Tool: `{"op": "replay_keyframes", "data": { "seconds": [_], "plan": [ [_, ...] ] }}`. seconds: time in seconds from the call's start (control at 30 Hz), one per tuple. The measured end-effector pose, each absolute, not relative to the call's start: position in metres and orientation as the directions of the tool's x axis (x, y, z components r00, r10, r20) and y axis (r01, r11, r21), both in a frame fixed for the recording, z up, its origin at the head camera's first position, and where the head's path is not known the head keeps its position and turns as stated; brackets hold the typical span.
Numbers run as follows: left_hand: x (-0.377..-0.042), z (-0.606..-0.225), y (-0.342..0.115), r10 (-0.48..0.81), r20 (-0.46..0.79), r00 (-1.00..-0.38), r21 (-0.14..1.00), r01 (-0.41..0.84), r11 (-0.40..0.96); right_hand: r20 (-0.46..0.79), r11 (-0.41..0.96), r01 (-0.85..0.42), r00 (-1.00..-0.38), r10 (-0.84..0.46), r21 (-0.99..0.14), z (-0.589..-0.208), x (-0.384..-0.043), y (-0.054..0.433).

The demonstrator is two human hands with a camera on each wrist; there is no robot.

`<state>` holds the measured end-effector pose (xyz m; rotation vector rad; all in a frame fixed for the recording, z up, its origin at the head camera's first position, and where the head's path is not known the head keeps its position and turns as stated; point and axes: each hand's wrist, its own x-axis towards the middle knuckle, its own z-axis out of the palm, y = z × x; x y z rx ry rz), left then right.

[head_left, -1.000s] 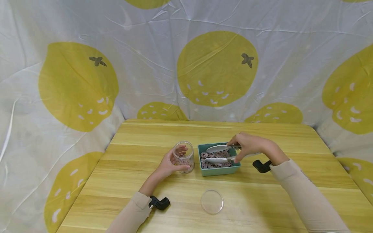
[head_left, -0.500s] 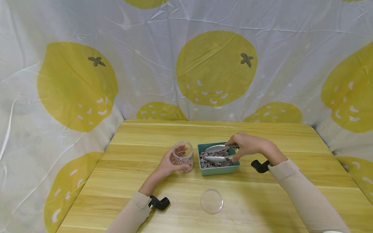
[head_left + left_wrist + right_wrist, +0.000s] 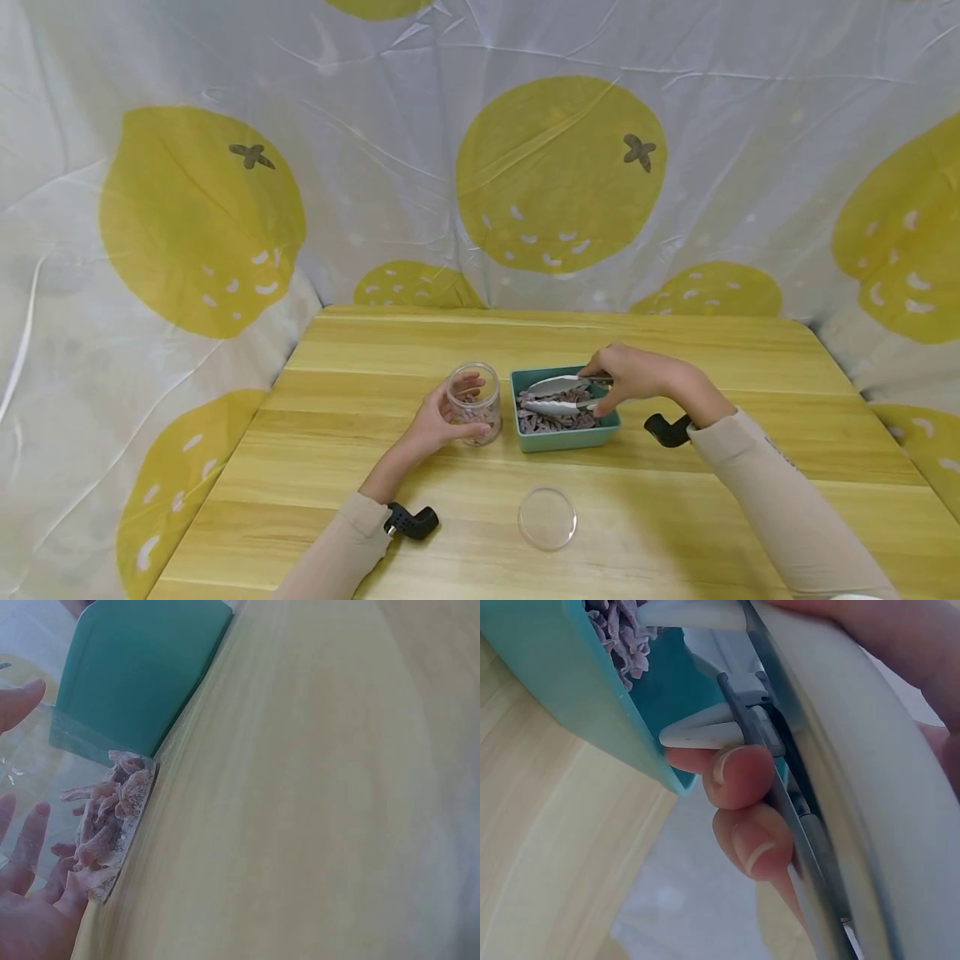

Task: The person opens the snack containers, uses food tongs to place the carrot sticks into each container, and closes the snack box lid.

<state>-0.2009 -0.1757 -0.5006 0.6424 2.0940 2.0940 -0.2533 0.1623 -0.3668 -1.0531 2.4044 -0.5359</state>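
My left hand (image 3: 438, 421) curls round a clear lidless jar (image 3: 486, 421) standing on the table. Purplish, powder-dusted strips (image 3: 109, 810) lie in the bottom of the jar. With my right hand (image 3: 637, 375) I hold tongs (image 3: 840, 750) that have white tips and metal arms. The two tips reach down into a teal box (image 3: 570, 442), set apart over a heap of the same purplish strips (image 3: 555, 423). In the right wrist view, fingers wrap the tongs' arms beside the box's rim.
A round clear lid (image 3: 547, 518) lies on the wooden table (image 3: 420, 333) in front of the box. A lemon-printed white cloth (image 3: 375, 167) hangs behind and at both sides. Each wrist carries a black camera mount (image 3: 411, 522).
The tongs' tips have shifted slightly left in the box and come a little closer together. My left hand and the jar have stayed in place.
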Motion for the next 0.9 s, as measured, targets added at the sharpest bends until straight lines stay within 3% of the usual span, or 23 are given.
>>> {"op": "replay_keyframes", "data": {
  "seconds": [0.9],
  "plan": [
    [-0.201,-0.503,-0.179,0.379,0.213,-0.9,0.975,0.22,-0.026,-0.151,0.554,-0.603,-0.587,-0.796,-0.574,-0.358,-0.254,0.18]
  ]
}}
